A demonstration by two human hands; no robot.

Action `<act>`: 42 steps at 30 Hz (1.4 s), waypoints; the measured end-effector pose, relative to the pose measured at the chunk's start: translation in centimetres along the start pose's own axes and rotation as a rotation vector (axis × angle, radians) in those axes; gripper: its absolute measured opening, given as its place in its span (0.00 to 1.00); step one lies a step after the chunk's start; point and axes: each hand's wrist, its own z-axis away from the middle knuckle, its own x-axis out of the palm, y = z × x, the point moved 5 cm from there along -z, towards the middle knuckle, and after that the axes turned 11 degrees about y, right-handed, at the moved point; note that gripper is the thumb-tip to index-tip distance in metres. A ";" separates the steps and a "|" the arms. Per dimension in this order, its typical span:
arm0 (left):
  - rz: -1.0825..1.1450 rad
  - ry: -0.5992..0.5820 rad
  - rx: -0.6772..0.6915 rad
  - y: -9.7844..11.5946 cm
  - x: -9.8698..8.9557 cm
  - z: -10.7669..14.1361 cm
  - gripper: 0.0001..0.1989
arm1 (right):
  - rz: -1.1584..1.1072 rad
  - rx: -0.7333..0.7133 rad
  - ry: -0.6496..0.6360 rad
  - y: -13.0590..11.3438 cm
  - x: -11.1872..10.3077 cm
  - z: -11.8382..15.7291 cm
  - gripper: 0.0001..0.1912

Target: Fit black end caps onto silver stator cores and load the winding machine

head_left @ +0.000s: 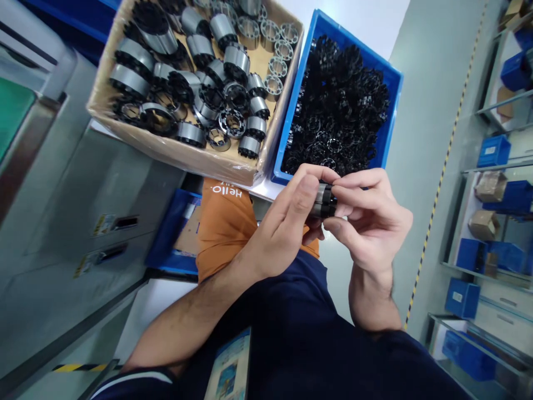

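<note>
My left hand (287, 222) is wrapped round a silver metal stator core (320, 194), a short hollow-looking cylinder lying on its side. A black plastic end ring (330, 201) sits at the core's right end. The thumb and fingers of my right hand (372, 214) pinch at this ring's edge. Whether the ring is fully seated cannot be told, as fingers cover part of it. Both hands are above my lap, just in front of a blue bin (283, 149) heaped with black plastic end rings (341, 105).
Left of the bin stands a plastic-wrapped cardboard box (175, 153) with many stator cores (236, 62), some with black ends, some bare. A metal cabinet (104, 205) is at my left. Shelves (499, 166) with blue bins line the right, past the aisle.
</note>
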 end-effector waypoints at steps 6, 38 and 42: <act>0.072 -0.039 -0.047 -0.8 0.3 -1.1 0.23 | -0.024 -0.006 0.067 1.2 0.2 -0.2 0.18; -1.919 0.302 0.526 15.4 -8.8 -18.8 0.18 | 1.121 -0.064 -0.847 17.0 1.1 -11.2 0.39; -2.093 0.115 0.358 13.4 -4.7 -22.3 0.18 | 1.107 -0.018 -0.933 17.5 1.6 -12.7 0.30</act>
